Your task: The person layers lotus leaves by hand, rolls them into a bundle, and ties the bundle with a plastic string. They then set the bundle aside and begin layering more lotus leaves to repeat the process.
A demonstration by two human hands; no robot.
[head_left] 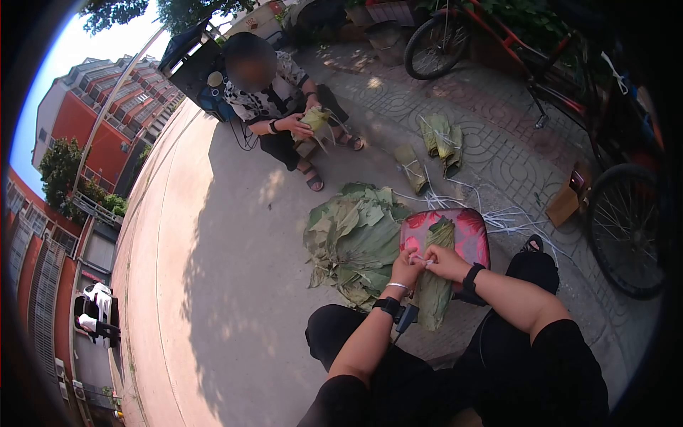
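Note:
A long rolled bundle of dried green leaves lies across a red-and-pink floral stool, its lower end jutting past the edge toward me. Above its middle, my left hand and my right hand meet with fingers pinched. White string shows between them, held by both hands. Whether it goes all the way round the bundle is hidden. To the left of the stool, a heap of large flat dried leaves spreads on the ground.
Tied leaf bundles lie beyond the stool, near loose white strings. Another person sits opposite, holding a leaf bundle in both hands. At right stand a cardboard box and a wheeled cycle.

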